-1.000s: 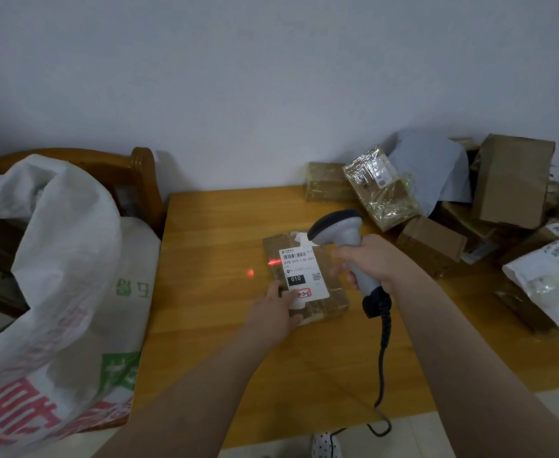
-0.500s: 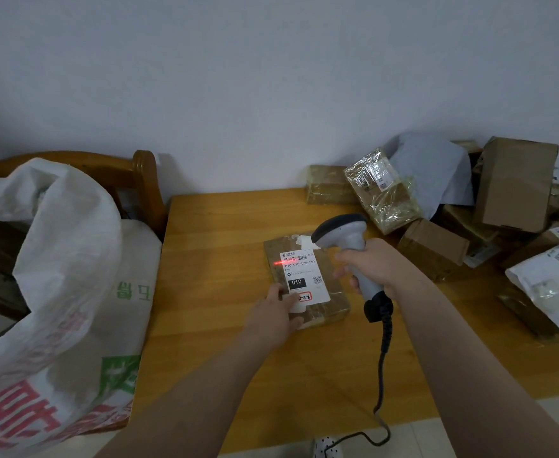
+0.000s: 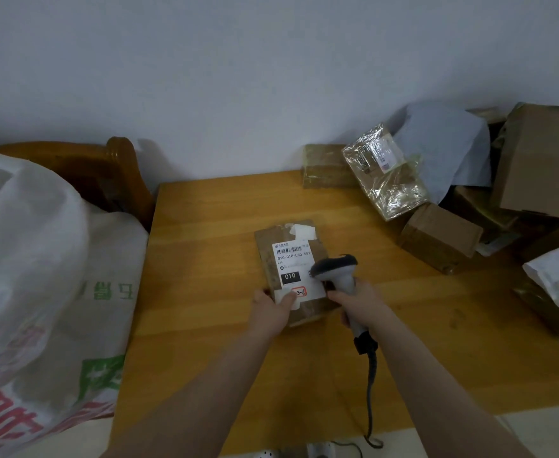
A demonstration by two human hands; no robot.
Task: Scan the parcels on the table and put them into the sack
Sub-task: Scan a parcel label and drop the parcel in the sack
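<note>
The lower right corner of the label [image 3: 292, 261] is covered by the head of the scanner [image 3: 340, 275], and little beyond "010" can be read on it. The sack [image 3: 40, 276] is cut off at the left edge of the frame and the pile [image 3: 436, 233] of boxes and bags at the right edge. The fingers of the left hand [image 3: 271, 309] are hidden under the near edge of the parcel [image 3: 266, 252], so only the thumb is seen, pressed on top in a pinch. A yellow wooden table [image 3: 205, 292] is set against a plain pale wall [image 3: 238, 77], with a wooden chair [image 3: 106, 170] behind the sack at centre left. The parcel is a flat brown carton with a white label, lying at the middle of the table. The scanner's handle is wrapped by the right hand [image 3: 359, 305], and its cable [image 3: 370, 385] hangs off the near edge.
</note>
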